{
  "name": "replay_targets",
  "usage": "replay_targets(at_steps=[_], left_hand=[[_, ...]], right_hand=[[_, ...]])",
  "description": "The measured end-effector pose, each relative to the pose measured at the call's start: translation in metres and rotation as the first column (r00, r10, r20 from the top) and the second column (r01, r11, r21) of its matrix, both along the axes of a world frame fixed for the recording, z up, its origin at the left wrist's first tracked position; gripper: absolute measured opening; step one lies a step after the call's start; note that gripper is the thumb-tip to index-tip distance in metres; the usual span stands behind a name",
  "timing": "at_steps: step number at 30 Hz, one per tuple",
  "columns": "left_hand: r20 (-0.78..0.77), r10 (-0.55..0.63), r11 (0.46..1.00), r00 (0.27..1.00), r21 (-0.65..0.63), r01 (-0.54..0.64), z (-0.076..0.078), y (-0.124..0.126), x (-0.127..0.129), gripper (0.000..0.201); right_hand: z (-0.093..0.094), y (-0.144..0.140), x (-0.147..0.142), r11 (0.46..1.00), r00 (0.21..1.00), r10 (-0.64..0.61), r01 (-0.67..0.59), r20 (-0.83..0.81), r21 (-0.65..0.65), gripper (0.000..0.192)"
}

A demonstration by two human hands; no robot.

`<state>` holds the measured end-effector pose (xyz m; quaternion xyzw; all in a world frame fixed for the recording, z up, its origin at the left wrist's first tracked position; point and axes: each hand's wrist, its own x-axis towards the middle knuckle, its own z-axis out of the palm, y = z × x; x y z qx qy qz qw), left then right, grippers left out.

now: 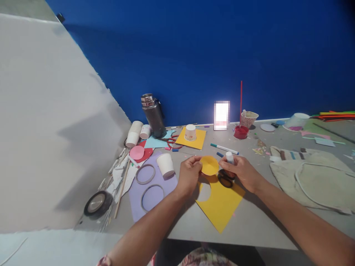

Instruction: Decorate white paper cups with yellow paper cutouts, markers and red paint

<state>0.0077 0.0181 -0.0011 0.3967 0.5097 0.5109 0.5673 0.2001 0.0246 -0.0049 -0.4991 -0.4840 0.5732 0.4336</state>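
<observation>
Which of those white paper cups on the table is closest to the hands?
The plain white cup upside down on the purple sheet, just beside the left hand. The others stand farther back near the flask.

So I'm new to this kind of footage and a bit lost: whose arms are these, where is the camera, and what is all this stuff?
The camera sits on a person's head, looking down at their own two bare hands over a grey table. The left hand pinches a yellow paper circle. The right hand holds what looks like a white glue stick. Under them lies a yellow sheet with a round hole cut out. Nearby are a white paper cup on lilac paper, a metal flask, a tape roll and a cloth bag.
</observation>
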Motion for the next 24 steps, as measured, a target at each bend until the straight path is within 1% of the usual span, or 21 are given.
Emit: replay_targets(at_steps=[4, 7, 11, 14, 16, 18, 19, 20, 21, 22, 23, 24], left_hand=[[-0.087, 0.039, 0.998, 0.995, 0.051, -0.035, 0.000, 0.000, -0.001, 0.026], [-0.113, 0.026, 0.998, 0.993, 0.058, -0.019, 0.003, -0.002, -0.001, 0.027], [-0.122, 0.009, 0.996, 0.992, 0.086, 0.001, 0.005, -0.005, 0.001, 0.028], [-0.148, 0.007, 0.994, 0.989, 0.106, 0.009, 0.004, -0.008, 0.004, 0.027], [-0.175, -0.016, 0.993, 0.984, 0.111, 0.036, 0.007, -0.008, 0.004, 0.028], [-0.236, -0.045, 0.990, 0.971, 0.117, 0.075, 0.018, -0.006, -0.001, 0.030], [-0.295, -0.045, 0.989, 0.954, 0.124, 0.085, 0.026, -0.004, -0.007, 0.030], [-0.377, -0.030, 0.986, 0.926, 0.140, 0.089, 0.036, -0.003, -0.014, 0.029], [-0.483, -0.009, 0.980, 0.876, 0.171, 0.104, 0.048, -0.002, -0.023, 0.028], [-0.584, 0.047, 0.971, 0.810, 0.217, 0.100, 0.059, -0.002, -0.033, 0.028], [-0.689, 0.111, 0.959, 0.716, 0.264, 0.106, 0.070, -0.003, -0.043, 0.029], [-0.786, 0.193, 0.945, 0.587, 0.310, 0.105, 0.080, -0.004, -0.054, 0.030]], right_hand=[[0.004, -0.002, -0.001, 0.994, 0.980, -0.046, 0.027, 0.193, 0.103, 0.048], [0.006, -0.003, -0.001, 0.985, 0.948, -0.060, 0.004, 0.314, 0.174, 0.043], [0.005, -0.002, -0.002, 0.969, 0.901, -0.091, -0.017, 0.425, 0.245, 0.039], [0.004, -0.002, -0.002, 0.960, 0.877, -0.119, -0.017, 0.465, 0.278, 0.037], [0.004, -0.002, -0.002, 0.957, 0.878, -0.142, 0.004, 0.457, 0.290, 0.035], [0.004, -0.001, -0.002, 0.958, 0.893, -0.166, 0.047, 0.418, 0.282, 0.034], [0.004, 0.000, -0.002, 0.963, 0.906, -0.176, 0.076, 0.386, 0.259, 0.033], [0.004, 0.001, -0.001, 0.969, 0.920, -0.181, 0.106, 0.349, 0.222, 0.032], [0.004, 0.002, -0.001, 0.976, 0.934, -0.178, 0.129, 0.309, 0.174, 0.031], [0.003, 0.003, 0.000, 0.981, 0.947, -0.176, 0.146, 0.270, 0.127, 0.030], [0.003, 0.004, 0.000, 0.983, 0.956, -0.177, 0.160, 0.235, 0.091, 0.030], [0.002, 0.005, 0.001, 0.983, 0.961, -0.182, 0.171, 0.210, 0.070, 0.030]])
